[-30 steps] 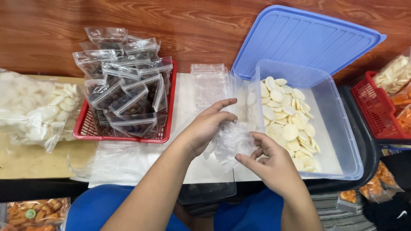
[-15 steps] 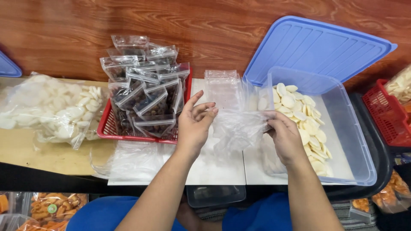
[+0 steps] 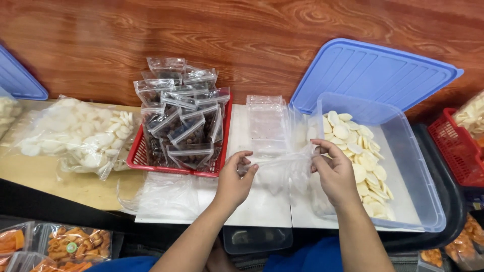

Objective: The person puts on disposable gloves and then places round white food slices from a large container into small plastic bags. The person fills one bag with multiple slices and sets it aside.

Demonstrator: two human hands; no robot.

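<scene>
My left hand (image 3: 235,177) and my right hand (image 3: 334,174) each pinch one side of a small clear plastic bag (image 3: 282,170) and hold it stretched between them above the white tabletop (image 3: 262,206). The bag looks empty. Just right of my right hand stands a clear plastic tub (image 3: 403,166) holding several pale round crackers (image 3: 360,156). Behind the bag lies a flat stack of empty clear bags (image 3: 265,123).
A red basket (image 3: 174,168) filled with sealed bags of dark snacks sits at the left. Further left lies a big bag of white crackers (image 3: 75,136). A blue lid (image 3: 373,75) leans on the wooden wall. Another red basket (image 3: 456,146) is at the right edge.
My hands have moved apart and pulled the crumpled bag out flat between them. The view has shifted left, bringing the big bag of white crackers more into sight.
</scene>
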